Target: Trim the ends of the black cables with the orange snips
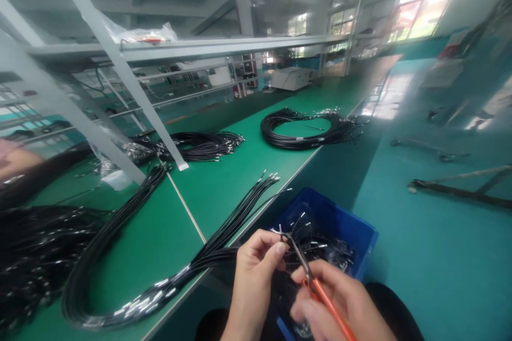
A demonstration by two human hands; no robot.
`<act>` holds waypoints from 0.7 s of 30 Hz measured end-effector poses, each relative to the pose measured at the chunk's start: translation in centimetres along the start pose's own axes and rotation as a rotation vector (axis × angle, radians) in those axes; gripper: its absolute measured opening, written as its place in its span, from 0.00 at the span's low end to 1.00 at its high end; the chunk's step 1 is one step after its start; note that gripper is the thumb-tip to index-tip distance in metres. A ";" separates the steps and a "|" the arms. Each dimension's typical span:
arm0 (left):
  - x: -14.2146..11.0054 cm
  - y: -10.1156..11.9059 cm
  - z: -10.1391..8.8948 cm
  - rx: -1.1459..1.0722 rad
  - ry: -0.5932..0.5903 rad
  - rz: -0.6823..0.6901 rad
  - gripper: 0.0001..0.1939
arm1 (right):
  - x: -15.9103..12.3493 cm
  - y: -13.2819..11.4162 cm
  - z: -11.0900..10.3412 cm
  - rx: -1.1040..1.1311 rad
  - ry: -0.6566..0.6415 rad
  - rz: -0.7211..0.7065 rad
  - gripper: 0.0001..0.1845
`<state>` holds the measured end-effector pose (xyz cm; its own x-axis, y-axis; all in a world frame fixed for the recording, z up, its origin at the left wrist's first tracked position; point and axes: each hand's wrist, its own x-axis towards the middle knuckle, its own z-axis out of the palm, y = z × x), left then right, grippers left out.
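My left hand (256, 261) is closed in a pinch on the end of a thin black cable (224, 234) from the bundle that runs off the bench edge. My right hand (336, 298) is wrapped round orange-handled pliers (320, 290), whose metal jaws (288, 242) meet the cable tip at my left fingertips. Both hands hover over a blue plastic bin (348, 224) that holds cable offcuts. The long looped cable bundle (120, 256) lies across the green bench (224, 181) to the left.
A coiled black cable ring (308, 130) lies farther along the bench, another bundle (200, 146) by a slanted grey frame post (132, 90). More cables are piled at far left (28, 256). Another person's arm (16, 160) shows at the left edge. Teal floor (440, 245) lies right.
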<state>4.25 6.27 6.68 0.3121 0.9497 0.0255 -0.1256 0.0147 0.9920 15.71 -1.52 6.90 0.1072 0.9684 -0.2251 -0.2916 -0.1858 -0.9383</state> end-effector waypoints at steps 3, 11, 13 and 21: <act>-0.2 0.0 0.1 0.008 0.018 0.022 0.04 | 0.5 -0.1 0.1 0.014 -0.080 0.156 0.13; -0.2 0.0 0.5 -0.002 -0.008 0.002 0.03 | 1.6 0.3 0.2 -0.014 -0.022 0.169 0.15; -0.2 -0.2 0.5 0.025 -0.002 0.008 0.03 | 1.6 0.3 0.2 -0.043 0.001 0.164 0.14; 0.1 -0.5 0.5 0.095 0.011 0.017 0.04 | 1.6 0.3 -0.9 -0.048 -0.098 0.180 0.14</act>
<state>4.82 6.25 6.24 0.3003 0.9529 0.0419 -0.0413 -0.0309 0.9987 16.62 -0.20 6.08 -0.0361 0.9299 -0.3660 -0.2515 -0.3629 -0.8973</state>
